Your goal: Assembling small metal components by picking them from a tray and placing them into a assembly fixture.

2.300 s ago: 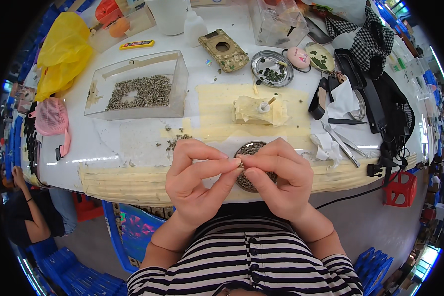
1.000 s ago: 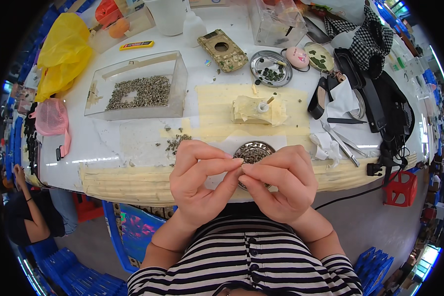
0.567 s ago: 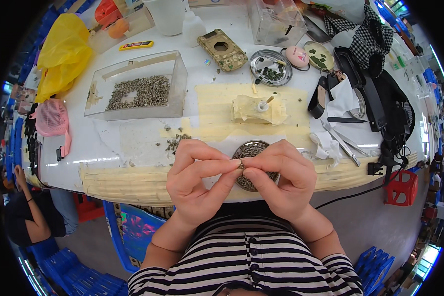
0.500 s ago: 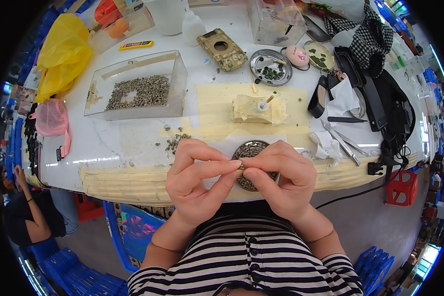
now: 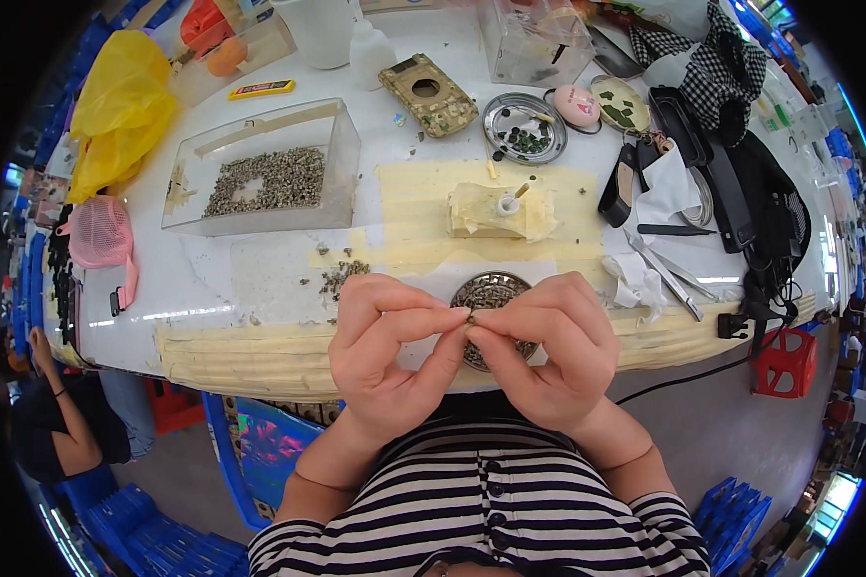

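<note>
My left hand (image 5: 383,351) and my right hand (image 5: 560,348) meet at their fingertips, thumbs and forefingers pinched round one tiny brownish-grey piece (image 5: 471,319). Most of that piece is covered by the fingers. Just below and behind them sits a round dish (image 5: 457,291) filled with small grey metal-looking parts, partly hidden by my right hand. Loose parts of a similar look lie in a small heap (image 5: 344,278) beyond my left hand. Farther left, a clear rectangular box (image 5: 343,178) holds many more of them.
Beyond my hands stands a tape-covered block (image 5: 470,219) with a white nozzle. Behind it are a camouflage-patterned model hull (image 5: 449,109) and a round tray (image 5: 488,135) with dark green pieces. Tweezers (image 5: 672,279) lie at right. A person (image 5: 82,423) sits at far left.
My fingertips have shifted slightly around the tiny piece, the right thumb moving a little up and left. The view has moved a little; the things on the table look unchanged.
</note>
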Available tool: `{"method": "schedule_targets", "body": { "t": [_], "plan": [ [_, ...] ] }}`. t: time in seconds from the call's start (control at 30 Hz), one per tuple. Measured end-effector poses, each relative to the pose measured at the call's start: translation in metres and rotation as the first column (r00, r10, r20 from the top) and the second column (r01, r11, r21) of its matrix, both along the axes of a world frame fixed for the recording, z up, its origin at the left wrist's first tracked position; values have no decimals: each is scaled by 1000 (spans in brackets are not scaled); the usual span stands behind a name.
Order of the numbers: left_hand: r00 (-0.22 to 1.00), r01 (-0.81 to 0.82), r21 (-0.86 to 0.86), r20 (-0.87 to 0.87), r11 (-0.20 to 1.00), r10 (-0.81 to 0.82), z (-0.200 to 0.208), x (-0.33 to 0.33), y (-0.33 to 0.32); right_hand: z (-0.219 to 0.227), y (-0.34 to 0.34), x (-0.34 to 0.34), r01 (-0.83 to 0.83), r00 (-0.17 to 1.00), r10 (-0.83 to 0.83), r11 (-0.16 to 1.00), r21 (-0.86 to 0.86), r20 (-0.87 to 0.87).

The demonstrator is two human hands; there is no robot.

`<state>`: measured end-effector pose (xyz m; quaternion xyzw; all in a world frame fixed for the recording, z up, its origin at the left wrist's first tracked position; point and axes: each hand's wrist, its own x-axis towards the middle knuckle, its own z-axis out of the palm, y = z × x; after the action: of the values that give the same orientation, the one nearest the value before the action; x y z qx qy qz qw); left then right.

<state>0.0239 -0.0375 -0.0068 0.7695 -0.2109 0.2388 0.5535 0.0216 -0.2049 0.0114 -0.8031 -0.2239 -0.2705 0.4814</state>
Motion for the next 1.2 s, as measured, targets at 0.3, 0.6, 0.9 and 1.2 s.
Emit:
{"method": "schedule_targets", "body": {
  "t": [0.3,0.6,0.9,1.2],
  "plan": [
    [996,-1,-98,-84,995,-7,-1,0,-1,-6,-2,0,64,988,-43,989,-136,151],
    [994,36,-96,-101,995,-46,0,0,0,-1,-3,2,24,986,4,985,-168,166],
    [996,84,-90,-10,992,-85,-3,0,4,-3,-4,2,-165,976,178,981,103,-127],
    [994,104,-61,27,993,-102,-1,-1,3,1,-6,-1,-200,773,446,847,493,-452]
  ]
}}
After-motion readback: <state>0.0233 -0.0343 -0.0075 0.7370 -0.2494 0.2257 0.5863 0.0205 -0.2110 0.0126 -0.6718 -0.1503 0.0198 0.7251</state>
